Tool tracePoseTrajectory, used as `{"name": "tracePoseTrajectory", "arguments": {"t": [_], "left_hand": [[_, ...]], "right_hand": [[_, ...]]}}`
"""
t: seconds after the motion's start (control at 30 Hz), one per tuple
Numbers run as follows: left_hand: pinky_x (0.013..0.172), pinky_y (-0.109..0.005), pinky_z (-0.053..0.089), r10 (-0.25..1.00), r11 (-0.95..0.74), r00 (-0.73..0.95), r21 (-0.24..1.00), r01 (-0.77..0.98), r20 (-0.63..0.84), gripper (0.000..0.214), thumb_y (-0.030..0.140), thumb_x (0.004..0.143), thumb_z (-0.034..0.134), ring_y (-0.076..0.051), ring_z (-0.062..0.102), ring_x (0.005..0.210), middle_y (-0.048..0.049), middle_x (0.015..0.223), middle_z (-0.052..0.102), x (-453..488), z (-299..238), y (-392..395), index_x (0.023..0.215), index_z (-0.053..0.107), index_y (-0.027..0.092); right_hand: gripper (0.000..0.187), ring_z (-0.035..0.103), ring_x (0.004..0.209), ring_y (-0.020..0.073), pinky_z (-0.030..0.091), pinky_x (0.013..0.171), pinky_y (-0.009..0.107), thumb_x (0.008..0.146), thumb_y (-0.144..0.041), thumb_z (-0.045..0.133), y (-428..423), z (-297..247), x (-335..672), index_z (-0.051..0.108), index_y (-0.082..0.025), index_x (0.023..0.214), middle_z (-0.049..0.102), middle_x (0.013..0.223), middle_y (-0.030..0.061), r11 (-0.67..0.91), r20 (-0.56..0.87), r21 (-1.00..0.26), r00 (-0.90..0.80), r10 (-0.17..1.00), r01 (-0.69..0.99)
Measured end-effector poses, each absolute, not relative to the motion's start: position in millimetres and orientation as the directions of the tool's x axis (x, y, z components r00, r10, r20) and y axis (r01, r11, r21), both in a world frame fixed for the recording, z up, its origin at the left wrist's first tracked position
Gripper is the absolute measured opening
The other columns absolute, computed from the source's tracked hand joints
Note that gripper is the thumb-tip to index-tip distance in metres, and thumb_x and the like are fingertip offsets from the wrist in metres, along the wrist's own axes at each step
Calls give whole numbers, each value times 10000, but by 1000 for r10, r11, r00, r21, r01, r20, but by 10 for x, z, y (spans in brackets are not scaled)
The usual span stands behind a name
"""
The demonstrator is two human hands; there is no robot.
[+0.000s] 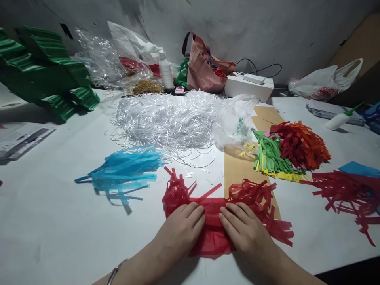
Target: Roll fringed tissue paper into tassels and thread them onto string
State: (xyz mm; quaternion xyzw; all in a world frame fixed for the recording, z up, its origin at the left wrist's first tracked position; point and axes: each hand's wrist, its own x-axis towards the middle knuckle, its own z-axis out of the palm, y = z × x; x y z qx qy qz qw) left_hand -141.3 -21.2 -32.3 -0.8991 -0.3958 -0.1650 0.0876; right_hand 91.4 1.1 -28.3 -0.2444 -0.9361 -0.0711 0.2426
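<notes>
A sheet of red tissue paper (212, 225) with fringed ends lies at the table's front, and its plain middle has creases across it. My left hand (184, 227) grips the left part of this middle, fingers curved over the paper. On the right part, my right hand (245, 227) grips it the same way; both thumbs are mostly hidden. Cut red strips spread out beyond each hand. To the left lies a blue tissue tassel (124, 168). At the far right is another bunch of red fringe (341, 194), partly over a blue piece.
A heap of white shiny string (169, 118) spans the table's middle, with a clear plastic bag (234, 122) beside it. Green, red and orange tassels (297, 146) are piled at right near a glue bottle (340, 120). Green folded paper (47, 67) stands at left.
</notes>
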Motion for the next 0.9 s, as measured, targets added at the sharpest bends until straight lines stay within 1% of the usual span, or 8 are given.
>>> {"name": "tracePoseTrajectory", "arguments": {"t": [0.1,0.17,0.23,0.33,0.47,0.77,0.83,0.9], "left_hand": [[776,-404,539,712,-641,568,54,765,413,283,34,977,402,-264,683,910,-104,1044,773,-1545,-285,-273,1013,671,115],[783,-404,522,760,-608,521,138,782,389,266,48,979,417,-258,674,919,-85,1068,769,-1575,-255,-289,1008,665,140],[761,-404,510,814,-554,465,227,801,348,257,68,983,418,-252,667,896,-80,1060,756,-1570,-232,-275,971,656,161],[723,-402,512,889,-447,375,318,836,263,276,110,997,379,-247,652,854,-97,1014,717,-1534,-204,-214,926,640,164],[685,-388,526,947,-322,304,300,898,106,316,137,996,339,-240,636,798,-107,921,657,-1481,-153,-124,860,624,151],[613,-343,491,963,-268,266,155,951,32,278,123,966,408,-220,621,698,-72,809,615,-1402,-73,-22,787,618,158],[602,-339,486,964,-266,265,141,954,27,262,112,956,428,-222,627,698,-75,810,621,-1395,-67,-11,788,624,157],[594,-340,483,965,-262,261,142,955,24,257,104,951,439,-226,631,698,-78,806,624,-1391,-62,-5,782,626,156]], "right_hand": [[311,606,1056,281,363,999,466,967,-58,429,39,-228,894,686,-121,1131,753,1079,94,827,470,-183,-691,549,532],[256,596,971,252,356,955,448,1006,-104,439,71,-207,854,687,-165,1032,739,980,61,762,438,-304,-626,645,572],[276,571,907,236,352,906,435,1034,-145,424,104,-207,815,664,-178,901,698,919,54,688,397,-354,-565,724,633],[345,533,865,236,341,863,429,1047,-160,371,143,-226,782,619,-176,808,641,894,64,615,326,-314,-526,786,723],[350,497,806,239,331,815,416,1035,-177,373,185,-234,760,609,-186,775,617,843,66,571,266,-184,-519,813,800],[260,504,748,247,329,782,419,965,-173,484,273,-208,712,603,-193,734,620,778,78,542,326,-16,-508,797,840],[263,526,798,254,333,838,445,968,-102,441,262,-169,726,625,-177,795,646,838,98,540,379,-6,-498,780,841],[287,549,889,257,320,934,476,969,-43,402,234,-131,739,650,-164,888,666,916,109,623,432,-34,-551,714,781]]}}
